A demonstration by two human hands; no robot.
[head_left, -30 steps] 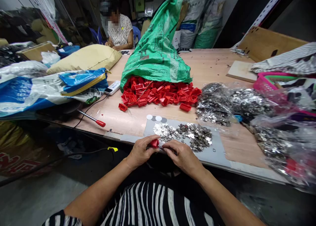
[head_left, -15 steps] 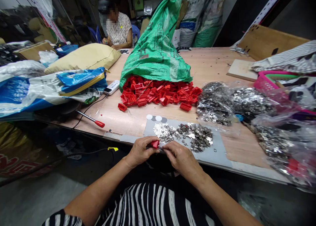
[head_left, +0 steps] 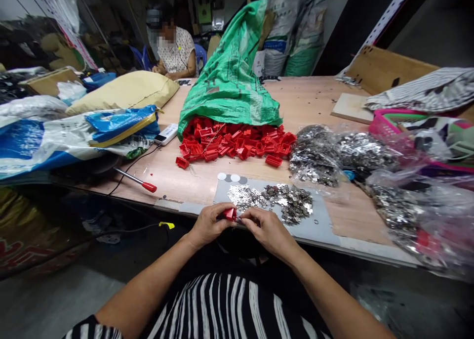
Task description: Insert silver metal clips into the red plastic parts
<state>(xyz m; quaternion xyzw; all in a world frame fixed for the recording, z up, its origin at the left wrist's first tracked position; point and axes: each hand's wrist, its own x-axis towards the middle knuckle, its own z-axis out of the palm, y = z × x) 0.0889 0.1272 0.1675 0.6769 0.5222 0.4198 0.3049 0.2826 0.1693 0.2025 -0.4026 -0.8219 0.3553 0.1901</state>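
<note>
At the table's front edge, my left hand [head_left: 210, 225] is closed round a small red plastic housing [head_left: 230, 214]. My right hand [head_left: 264, 225] pinches a small metal piece [head_left: 238, 219] against the housing's right end; whether it sits inside cannot be made out. Just behind my hands, small flat metal pieces [head_left: 292, 200] lie heaped on a grey sheet [head_left: 322, 225]. Farther back, many red plastic housings [head_left: 237, 144] spill from the mouth of a green woven sack [head_left: 229, 97].
Clear bags of metal parts [head_left: 314, 153] and a pink basket [head_left: 385, 124] stand on the right. To the left are a red-tipped lever [head_left: 148, 186], a white device [head_left: 166, 134] and a tan sack [head_left: 126, 92]. A co-worker [head_left: 177, 52] sits across the table.
The red housing has turned slightly in my left hand, showing more of its end. My right hand stays close against it. The view has shifted a little.
</note>
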